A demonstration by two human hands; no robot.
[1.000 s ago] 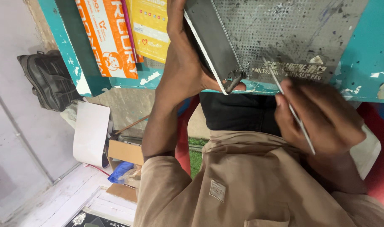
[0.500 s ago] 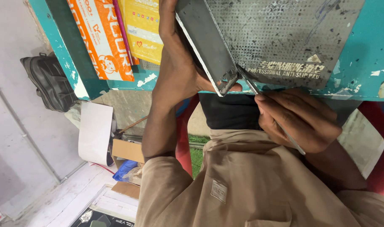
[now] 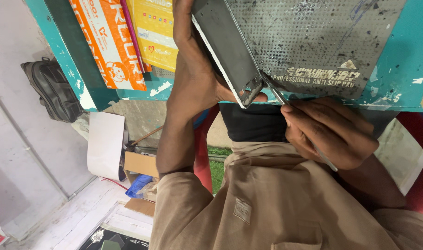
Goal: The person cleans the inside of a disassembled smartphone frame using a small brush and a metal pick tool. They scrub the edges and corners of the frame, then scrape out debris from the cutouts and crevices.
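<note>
**Phone braced on edge while a thin tool works its corner**

Head view: the left hand (image 3: 193,78) is clamped around a flat grey phone body (image 3: 225,48), holding it tilted on edge over the grey anti-slip mat (image 3: 322,37) at the bench's (image 3: 406,60) near edge, apparently so its lower corner is exposed. The right hand (image 3: 329,132) is closed in a pen grip on a slim metal tool (image 3: 272,89), whose tip touches that corner. Orange and yellow packets (image 3: 128,37) lie on the bench to the left. A black bag (image 3: 54,92) sits on the floor.
</note>
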